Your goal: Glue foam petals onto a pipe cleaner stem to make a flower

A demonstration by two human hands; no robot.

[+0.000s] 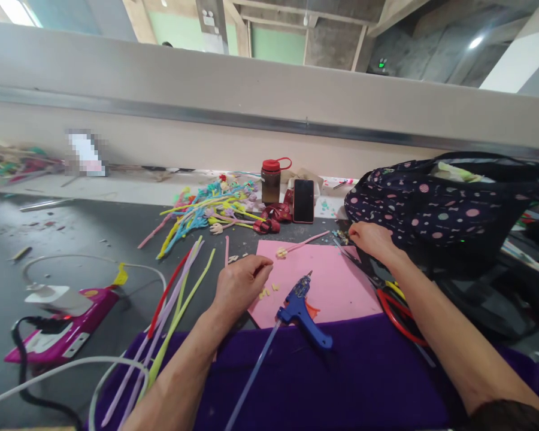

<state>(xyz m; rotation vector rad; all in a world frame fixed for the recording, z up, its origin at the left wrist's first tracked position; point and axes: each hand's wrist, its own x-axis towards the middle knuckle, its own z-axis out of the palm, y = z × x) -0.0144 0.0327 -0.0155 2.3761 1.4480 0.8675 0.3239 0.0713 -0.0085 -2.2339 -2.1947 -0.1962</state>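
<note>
My left hand is closed at the left edge of a pink sheet, thumb and forefinger together; anything in them is too small to make out. My right hand reaches to a scatter of small pale bits beyond the sheet, its fingers drawn together, their contents hidden. Between the hands, a pink fuzzy stem with a pale yellow flower-like end lies on the sheet. A blue glue gun with a clear glue stick rests nearer me, beside small yellow pieces. Scissors lie under my right forearm.
Colourful fuzzy stems are heaped behind, near a red-capped bottle and a phone. A dark patterned bag stands right. Loose stems, a magenta power strip and cables lie left. Purple cloth covers the front.
</note>
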